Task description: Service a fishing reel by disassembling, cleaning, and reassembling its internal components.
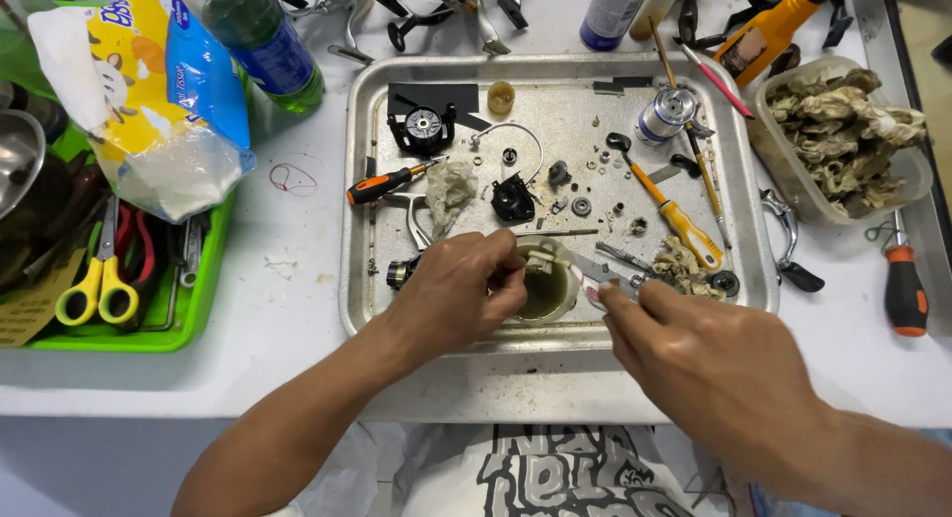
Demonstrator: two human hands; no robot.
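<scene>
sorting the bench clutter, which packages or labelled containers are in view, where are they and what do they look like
Tissue pack: far left, over the green tray; soft plastic, yellow, blue and white.
Green bottle: top, left of the metal tray; blue label.
Purple-labelled bottle: top centre; white and purple.
Clear tub: right; holds crumpled rags.

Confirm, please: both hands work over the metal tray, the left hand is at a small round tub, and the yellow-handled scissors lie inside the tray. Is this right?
Not quite. The head view shows the yellow-handled scissors in the green bin, left of the metal tray. The rest holds: left hand at the small round tub, right hand beside it.
</scene>
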